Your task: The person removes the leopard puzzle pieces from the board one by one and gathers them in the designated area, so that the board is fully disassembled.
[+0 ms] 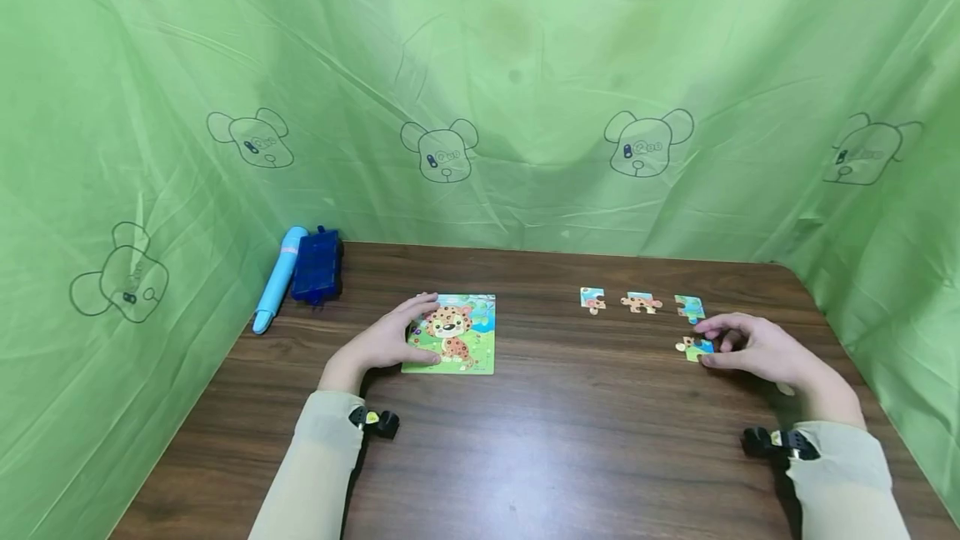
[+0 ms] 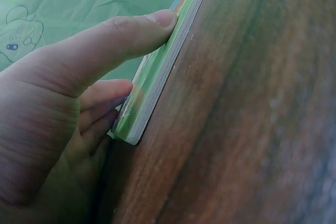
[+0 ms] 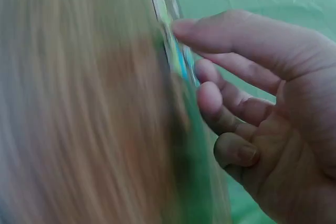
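On the table lies a square leopard picture board (image 1: pixel 472 348). My left hand (image 1: pixel 382 340) rests over its left side, thumb on the printed face and fingers along the upper left edge. In the left wrist view the board's pale edge shows under the thumb (image 2: pixel 163 19). At the right, my right hand (image 1: pixel 757 348) has thumb and fingertips around a small green and blue puzzle piece (image 1: pixel 692 349). The hand hides that piece's right end. In the right wrist view the thumb lies on the piece (image 3: pixel 165 30), with the other fingers curled beside it.
Three puzzle pieces lie in a row behind: a blue and orange one (image 1: pixel 592 298), a spotted one (image 1: pixel 642 302) and a blue-green one (image 1: pixel 690 307). Another piece (image 1: pixel 785 388) peeks out by the right wrist. A light blue tube (image 1: pixel 281 277) and a dark blue box (image 1: pixel 317 267) stand back left.
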### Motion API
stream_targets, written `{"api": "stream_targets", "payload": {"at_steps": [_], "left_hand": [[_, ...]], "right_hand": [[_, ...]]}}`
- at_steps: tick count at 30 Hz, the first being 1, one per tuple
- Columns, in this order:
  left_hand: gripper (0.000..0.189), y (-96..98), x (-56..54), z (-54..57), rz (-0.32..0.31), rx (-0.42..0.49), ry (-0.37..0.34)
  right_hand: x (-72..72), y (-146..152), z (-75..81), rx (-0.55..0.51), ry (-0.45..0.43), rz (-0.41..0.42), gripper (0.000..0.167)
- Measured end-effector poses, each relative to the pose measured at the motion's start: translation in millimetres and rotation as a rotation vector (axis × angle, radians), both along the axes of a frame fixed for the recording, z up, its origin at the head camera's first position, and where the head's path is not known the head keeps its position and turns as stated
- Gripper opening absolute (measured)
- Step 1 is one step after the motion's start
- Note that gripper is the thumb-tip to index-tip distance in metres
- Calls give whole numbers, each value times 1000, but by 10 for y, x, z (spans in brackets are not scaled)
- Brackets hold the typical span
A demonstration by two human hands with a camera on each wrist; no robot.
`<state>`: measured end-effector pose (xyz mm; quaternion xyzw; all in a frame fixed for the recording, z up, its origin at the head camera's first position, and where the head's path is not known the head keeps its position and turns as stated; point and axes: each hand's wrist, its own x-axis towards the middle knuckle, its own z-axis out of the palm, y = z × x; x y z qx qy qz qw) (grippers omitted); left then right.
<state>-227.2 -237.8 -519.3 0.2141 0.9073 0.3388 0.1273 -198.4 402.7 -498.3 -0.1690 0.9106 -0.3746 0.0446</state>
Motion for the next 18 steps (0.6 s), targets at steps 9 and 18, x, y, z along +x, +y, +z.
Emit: {"api": "stream_targets", "payload": {"at_steps": [9, 18], "left_hand": [[100, -15, 37, -32, 14, 40, 4], [77, -9, 37, -20, 31, 55, 28]], "right_hand": [[-109, -1112, 194, -119, 96, 59, 38], [-318, -2403, 302, -157, 54, 169, 33]]}}
